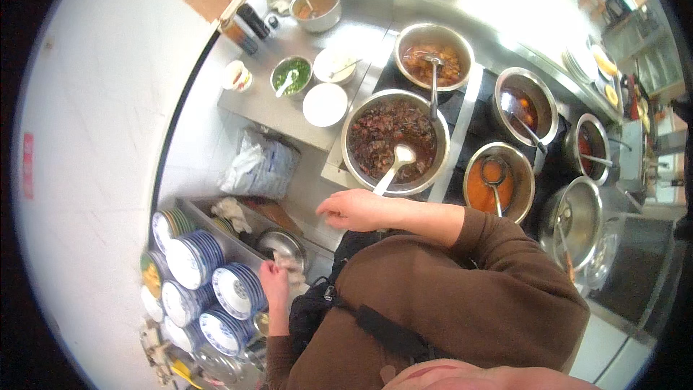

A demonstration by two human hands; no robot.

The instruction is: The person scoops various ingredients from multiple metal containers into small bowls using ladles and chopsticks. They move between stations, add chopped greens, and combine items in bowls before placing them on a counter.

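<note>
My left hand (273,283) is low at the left of my body, its fingers closed on a pale, crumpled cloth (290,263). Just beyond the cloth lies a round metal lid (282,246). My right hand (351,210) reaches across in front of me with loosely bent fingers and nothing in it. Nearest to that hand is the white handle of a ladle (395,166). The ladle rests in a large steel pot (347,146) of dark, chunky stew.
Stacked blue-rimmed plates (189,260) stand at the left, beside a grey bin (209,230). More pots, including one of orange soup (485,178), cover the stove. White bowls (325,105) and a bowl of chopped greens (291,76) sit on the counter. A plastic bag (260,164) lies below.
</note>
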